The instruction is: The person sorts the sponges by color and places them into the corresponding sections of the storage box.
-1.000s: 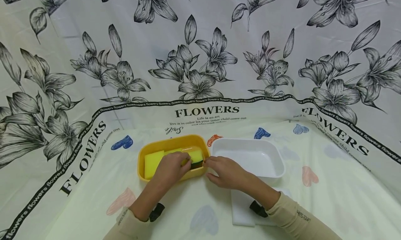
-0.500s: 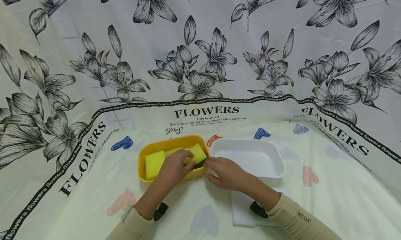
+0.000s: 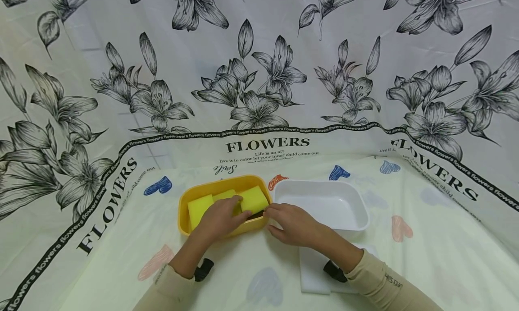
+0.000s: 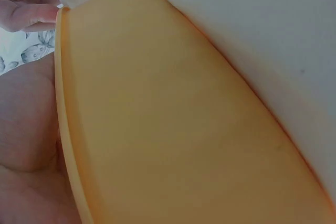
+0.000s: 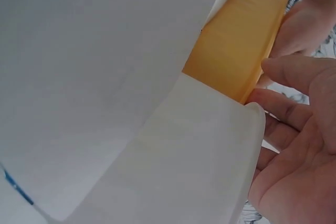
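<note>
In the head view, a yellow plastic container point(image 3: 190, 191) holds several yellow sponges. My left hand point(image 3: 220, 216) reaches over its near rim, fingers spread and fairly straight. Its thumb and fingertips touch the left edge of the right-hand sponge point(image 3: 254, 199), which lies tilted with a dark strip below its near edge. Another sponge point(image 3: 200, 207) lies partly behind the left hand, and a third point(image 3: 223, 195) shows between them. My right hand point(image 3: 292, 223) pinches the container's right rim by thumb and finger; the right wrist view shows the thumb point(image 5: 294, 72) at the yellow rim.
A white plastic container point(image 3: 324, 203) stands directly right of the yellow one, close beside the right hand. White flat rectangular pieces point(image 3: 314, 270) lie under the right forearm. A heart-printed cloth point(image 3: 243, 275) covers the table, and a flower-printed curtain point(image 3: 259, 99) rises behind.
The right-hand sponge has turned and now shows its yellow face instead of its dark green edge. My left fingers have loosened and drawn slightly left. The right hand stays at the rim.
</note>
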### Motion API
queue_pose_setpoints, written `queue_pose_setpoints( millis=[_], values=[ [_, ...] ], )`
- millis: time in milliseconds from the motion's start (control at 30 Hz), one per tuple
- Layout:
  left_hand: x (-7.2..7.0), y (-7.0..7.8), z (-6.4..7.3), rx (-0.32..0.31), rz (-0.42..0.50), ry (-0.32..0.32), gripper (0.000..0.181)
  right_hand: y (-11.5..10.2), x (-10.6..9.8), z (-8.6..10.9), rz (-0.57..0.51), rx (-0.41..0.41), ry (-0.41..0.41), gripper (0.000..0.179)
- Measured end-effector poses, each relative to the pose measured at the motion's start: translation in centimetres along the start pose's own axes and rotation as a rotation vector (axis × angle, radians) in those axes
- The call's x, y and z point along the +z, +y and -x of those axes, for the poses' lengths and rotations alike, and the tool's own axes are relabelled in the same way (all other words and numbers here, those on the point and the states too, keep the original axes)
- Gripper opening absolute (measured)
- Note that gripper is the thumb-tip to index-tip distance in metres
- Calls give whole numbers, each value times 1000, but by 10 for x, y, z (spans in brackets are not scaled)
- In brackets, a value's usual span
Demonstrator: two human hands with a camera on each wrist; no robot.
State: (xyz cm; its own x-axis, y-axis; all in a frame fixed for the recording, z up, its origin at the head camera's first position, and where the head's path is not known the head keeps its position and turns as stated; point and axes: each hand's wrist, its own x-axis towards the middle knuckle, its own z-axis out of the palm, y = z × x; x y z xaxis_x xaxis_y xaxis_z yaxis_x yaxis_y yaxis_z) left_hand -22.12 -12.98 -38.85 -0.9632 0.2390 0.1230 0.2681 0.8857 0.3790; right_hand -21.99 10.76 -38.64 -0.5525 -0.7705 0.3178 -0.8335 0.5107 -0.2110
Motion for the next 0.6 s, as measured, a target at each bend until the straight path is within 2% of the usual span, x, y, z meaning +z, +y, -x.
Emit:
queue_pose_setpoints(
  millis=[200, 600],
  values=[
    [-2, -1, -3, -15, -43, 16, 56, -1, -1, -1, -2, 19, -20, 23],
    [0, -1, 3, 25, -88, 10, 33, -1, 0, -1, -22, 36, -33, 26]
  ],
)
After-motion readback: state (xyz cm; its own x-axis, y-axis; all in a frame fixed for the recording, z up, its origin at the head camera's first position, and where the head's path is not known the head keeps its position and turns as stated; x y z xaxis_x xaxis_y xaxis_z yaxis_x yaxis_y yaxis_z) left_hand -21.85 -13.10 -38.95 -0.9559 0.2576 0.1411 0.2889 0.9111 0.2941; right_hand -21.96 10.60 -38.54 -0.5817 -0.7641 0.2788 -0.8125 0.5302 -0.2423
